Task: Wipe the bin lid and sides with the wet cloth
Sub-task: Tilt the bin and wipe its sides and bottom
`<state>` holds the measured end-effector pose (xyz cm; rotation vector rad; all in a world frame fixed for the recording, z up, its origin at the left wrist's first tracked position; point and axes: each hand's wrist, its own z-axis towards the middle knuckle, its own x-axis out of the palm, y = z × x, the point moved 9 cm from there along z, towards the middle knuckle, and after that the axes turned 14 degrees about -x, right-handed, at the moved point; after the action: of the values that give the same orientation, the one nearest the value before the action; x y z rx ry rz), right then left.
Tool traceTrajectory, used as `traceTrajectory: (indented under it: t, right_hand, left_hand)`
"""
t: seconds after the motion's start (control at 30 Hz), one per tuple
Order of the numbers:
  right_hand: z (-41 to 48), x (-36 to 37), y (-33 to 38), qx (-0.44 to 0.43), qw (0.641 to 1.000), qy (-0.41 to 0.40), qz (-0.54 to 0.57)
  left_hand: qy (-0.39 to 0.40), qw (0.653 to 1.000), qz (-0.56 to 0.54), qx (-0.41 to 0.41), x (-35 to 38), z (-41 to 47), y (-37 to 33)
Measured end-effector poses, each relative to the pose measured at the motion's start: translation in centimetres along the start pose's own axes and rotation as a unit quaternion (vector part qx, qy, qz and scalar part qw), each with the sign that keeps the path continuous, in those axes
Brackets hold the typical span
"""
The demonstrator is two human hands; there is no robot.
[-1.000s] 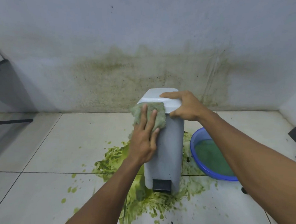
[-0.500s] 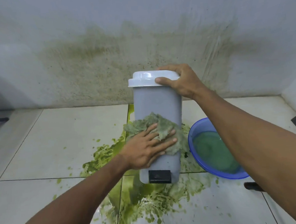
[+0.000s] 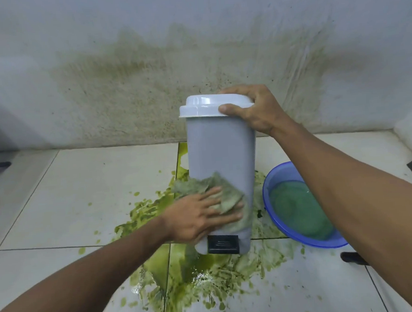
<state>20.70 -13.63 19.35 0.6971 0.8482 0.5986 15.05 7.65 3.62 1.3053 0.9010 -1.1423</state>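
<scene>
A tall grey pedal bin (image 3: 220, 150) stands on the tiled floor in front of the wall, with a white lid (image 3: 206, 105) on top and a black pedal (image 3: 223, 244) at its foot. My left hand (image 3: 199, 217) presses a green-stained wet cloth (image 3: 223, 193) flat against the lower front of the bin, fingers spread over it. My right hand (image 3: 251, 109) grips the right edge of the lid, thumb on its front rim.
A green slimy spill (image 3: 182, 263) covers the floor tiles around and in front of the bin. A blue basin (image 3: 273, 173) with greenish water sits right of the bin. The wall (image 3: 135, 87) behind is stained green. A dark object (image 3: 352, 257) lies at the right.
My left hand has dragged the cloth from just under the lid down the front of the bin to near the pedal. My right hand has stayed on the lid.
</scene>
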Motion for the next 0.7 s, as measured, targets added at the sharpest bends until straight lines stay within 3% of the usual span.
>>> traceTrajectory:
  t: [0.13,0.3,0.53,0.7]
  right_hand:
    - [-0.1,0.5,0.2,-0.002,1.000,-0.007,0.000]
    - [0.0,0.5,0.3,-0.004,1.000,-0.006,-0.001]
    - [-0.4,0.3,0.5,-0.003,1.000,-0.001,0.014]
    - [-0.5,0.3,0.4,-0.002,1.000,-0.012,0.005]
  left_hand:
    - [-0.004,0.998,0.061,0.023,1.0,-4.2,3.3]
    - [-0.050,0.997,0.030,-0.050,-2.6,2.2,1.4]
    - [0.067,0.986,0.098,0.118,-0.7,0.6,-2.9]
    - [0.021,0.984,0.099,0.148,0.3,-2.3,0.0]
